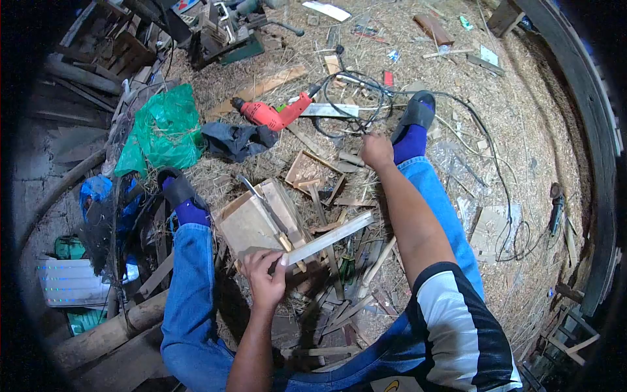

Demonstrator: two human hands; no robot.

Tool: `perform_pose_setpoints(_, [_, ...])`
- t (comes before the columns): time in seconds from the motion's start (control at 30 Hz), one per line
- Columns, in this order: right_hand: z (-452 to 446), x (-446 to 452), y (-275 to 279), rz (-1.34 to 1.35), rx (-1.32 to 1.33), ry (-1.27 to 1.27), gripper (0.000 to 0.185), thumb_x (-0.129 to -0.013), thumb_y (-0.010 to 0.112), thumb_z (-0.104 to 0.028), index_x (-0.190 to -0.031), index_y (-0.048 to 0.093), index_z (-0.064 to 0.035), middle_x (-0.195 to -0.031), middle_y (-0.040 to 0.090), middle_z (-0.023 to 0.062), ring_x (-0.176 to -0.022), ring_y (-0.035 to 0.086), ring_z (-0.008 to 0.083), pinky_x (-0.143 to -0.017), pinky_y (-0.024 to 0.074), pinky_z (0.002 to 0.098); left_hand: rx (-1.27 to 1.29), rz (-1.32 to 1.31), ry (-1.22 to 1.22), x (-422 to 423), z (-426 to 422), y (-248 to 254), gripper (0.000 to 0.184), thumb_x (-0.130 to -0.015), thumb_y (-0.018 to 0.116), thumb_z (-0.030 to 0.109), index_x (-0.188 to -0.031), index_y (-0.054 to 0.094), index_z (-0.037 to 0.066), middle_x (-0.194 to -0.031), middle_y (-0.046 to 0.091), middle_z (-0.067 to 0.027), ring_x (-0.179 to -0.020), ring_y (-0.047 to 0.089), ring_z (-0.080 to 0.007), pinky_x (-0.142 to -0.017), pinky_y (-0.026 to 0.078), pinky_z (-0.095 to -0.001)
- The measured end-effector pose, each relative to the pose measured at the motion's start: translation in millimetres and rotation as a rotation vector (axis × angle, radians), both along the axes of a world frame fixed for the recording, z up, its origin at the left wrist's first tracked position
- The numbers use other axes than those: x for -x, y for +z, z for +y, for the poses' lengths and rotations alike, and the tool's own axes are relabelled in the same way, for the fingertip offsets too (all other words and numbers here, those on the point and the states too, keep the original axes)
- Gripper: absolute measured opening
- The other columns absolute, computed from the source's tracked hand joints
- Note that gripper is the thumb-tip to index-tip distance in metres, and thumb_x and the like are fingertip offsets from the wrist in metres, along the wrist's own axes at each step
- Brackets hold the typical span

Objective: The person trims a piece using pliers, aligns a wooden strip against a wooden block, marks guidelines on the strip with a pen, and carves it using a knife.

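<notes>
My left hand [264,277] is closed on the near end of a pale wooden strip [330,238], above the front edge of a wooden box [251,225]. A long thin tool [261,206] with a light wooden handle lies across the box top. My right hand [377,151] is stretched forward beside my right foot, fingers closed near the black cable [353,124]; what they hold, if anything, is too small to make out. A red drill [274,115] lies on the straw ahead. Behind the box is a small open wooden frame [315,171].
A green plastic bag [166,127] and dark cloth [239,140] lie at left front. An angle grinder [556,208] rests at the right. Metal machinery [225,32] stands at the upper left. Wood scraps and pliers [347,268] litter the floor between my legs.
</notes>
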State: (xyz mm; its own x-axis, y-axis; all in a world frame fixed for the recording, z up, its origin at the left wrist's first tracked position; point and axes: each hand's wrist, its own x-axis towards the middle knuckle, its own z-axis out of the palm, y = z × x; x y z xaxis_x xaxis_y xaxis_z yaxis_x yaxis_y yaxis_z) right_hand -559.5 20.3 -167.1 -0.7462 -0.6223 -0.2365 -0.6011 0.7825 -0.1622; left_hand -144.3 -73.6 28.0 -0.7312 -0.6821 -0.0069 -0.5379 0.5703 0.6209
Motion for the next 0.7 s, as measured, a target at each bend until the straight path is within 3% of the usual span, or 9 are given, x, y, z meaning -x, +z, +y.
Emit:
perform_pose_setpoints(0.23, [26,-20,36,0.072,0.386,0.097,0.030,-0.082,0.061,-0.013,-0.109,0.075,-0.0096,-0.117,0.069,0.0115,-0.109,0.064,0.0360,-0.093,0.0522,0.0469,0.023,0.004,-0.015,7,3,10,0.013,-0.084,0.075,0.011,-0.096,0.077,0.007,-0.098,0.071,-0.0092,-0.100,0.058,-0.0314,-0.095,0.041,-0.0439])
perform_pose_setpoints(0.37, [30,-27,39,0.042,0.558,0.076,0.036,-0.082,0.059,-0.012,-0.114,0.074,-0.0073,-0.113,0.070,0.0125,-0.105,0.064,0.0359,-0.096,0.0514,0.0476,0.007,0.006,-0.021,4,2,6,0.013,-0.084,0.075,0.011,-0.096,0.076,0.006,-0.099,0.071,-0.0095,-0.100,0.058,-0.0315,-0.096,0.041,-0.0436])
perform_pose_setpoints(0.57, [22,-18,72,-0.177,0.571,0.176,0.037,-0.082,0.058,-0.019,-0.112,0.071,-0.0023,-0.108,0.064,0.0250,-0.105,0.062,0.0438,-0.094,0.0503,0.0512,0.005,-0.005,0.001,3,3,6,0.012,-0.085,0.073,0.010,-0.095,0.074,0.003,-0.095,0.068,-0.0126,-0.098,0.058,-0.0356,-0.090,0.045,-0.0459])
perform_pose_setpoints(0.6, [17,-25,96,-0.127,0.609,0.147,0.038,-0.079,0.059,-0.014,-0.114,0.070,-0.0021,-0.110,0.064,0.0253,-0.107,0.061,0.0441,-0.096,0.0502,0.0499,-0.065,0.073,0.007,2,0,-1,0.013,-0.085,0.074,0.011,-0.095,0.074,0.003,-0.094,0.068,-0.0130,-0.096,0.058,-0.0362,-0.090,0.045,-0.0457])
perform_pose_setpoints(0.67, [13,-34,132,-0.181,0.668,0.224,0.048,-0.073,0.060,-0.002,-0.120,0.069,-0.0019,-0.118,0.063,0.0233,-0.113,0.060,0.0434,-0.102,0.0490,0.0465,0.043,0.031,-0.021,3,1,6,0.014,-0.084,0.075,0.011,-0.096,0.075,0.004,-0.094,0.069,-0.0136,-0.097,0.060,-0.0351,-0.090,0.045,-0.0446])
perform_pose_setpoints(0.7, [14,-48,162,-0.116,0.752,0.268,0.050,-0.072,0.061,-0.002,-0.122,0.068,-0.0025,-0.118,0.063,0.0221,-0.113,0.061,0.0423,-0.101,0.0494,0.0462,-0.032,0.053,0.017,4,2,7,0.014,-0.084,0.076,0.013,-0.094,0.076,0.004,-0.093,0.069,-0.0126,-0.100,0.060,-0.0340,-0.092,0.044,-0.0444])
